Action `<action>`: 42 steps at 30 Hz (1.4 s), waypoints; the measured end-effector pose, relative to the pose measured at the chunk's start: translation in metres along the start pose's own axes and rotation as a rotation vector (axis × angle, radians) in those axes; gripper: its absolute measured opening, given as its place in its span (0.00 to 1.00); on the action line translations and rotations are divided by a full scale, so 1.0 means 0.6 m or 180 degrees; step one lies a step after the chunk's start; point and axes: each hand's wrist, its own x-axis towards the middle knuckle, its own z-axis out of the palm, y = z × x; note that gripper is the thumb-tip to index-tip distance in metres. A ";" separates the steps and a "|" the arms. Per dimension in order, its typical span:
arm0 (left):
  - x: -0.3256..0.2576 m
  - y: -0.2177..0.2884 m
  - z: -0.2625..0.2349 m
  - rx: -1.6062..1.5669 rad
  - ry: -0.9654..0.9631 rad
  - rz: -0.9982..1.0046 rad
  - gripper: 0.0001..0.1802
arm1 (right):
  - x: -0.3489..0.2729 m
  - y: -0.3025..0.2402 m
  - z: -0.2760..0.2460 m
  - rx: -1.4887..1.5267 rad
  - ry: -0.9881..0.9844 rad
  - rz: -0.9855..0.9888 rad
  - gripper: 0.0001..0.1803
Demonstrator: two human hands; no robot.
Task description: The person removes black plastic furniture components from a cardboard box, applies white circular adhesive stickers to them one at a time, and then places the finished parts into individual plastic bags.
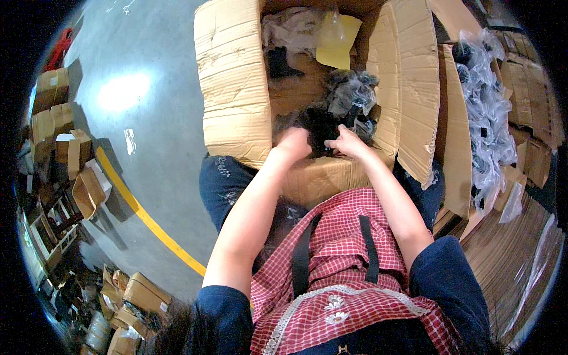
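Both my hands reach into an open cardboard box [234, 89] standing in front of me between my knees. A black, fluffy-looking item [322, 125] lies at the box's near side; its exact kind is not clear. My left hand [294, 144] is closed on the item's left edge, fingertips partly hidden in the dark material. On the right edge, my right hand [349, 144] grips with thumb and fingers bent together. Just beyond it sit dark things in clear plastic bags [352, 94]. A yellow sheet [338, 42] and a small black piece [283, 64] lie farther back.
On the right stands another carton [455, 136], heaped with plastic-wrapped dark items [482, 118]. Flattened cardboard [509, 254] is stacked at the lower right. Several boxes [89, 192] line the left, past a yellow floor line [148, 219].
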 end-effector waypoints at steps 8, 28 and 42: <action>-0.008 0.012 -0.017 -0.0280 -0.0103 0.0312 0.19 | -0.005 -0.033 -0.007 0.0849 -0.0249 0.0629 0.58; -0.040 0.015 -0.094 -0.2209 -0.0721 0.0047 0.21 | -0.028 0.038 -0.050 0.1362 0.0158 -0.0277 0.31; -0.017 0.014 -0.071 -0.1700 0.1415 0.0528 0.31 | -0.077 -0.076 -0.028 0.1553 0.1197 -0.0939 0.27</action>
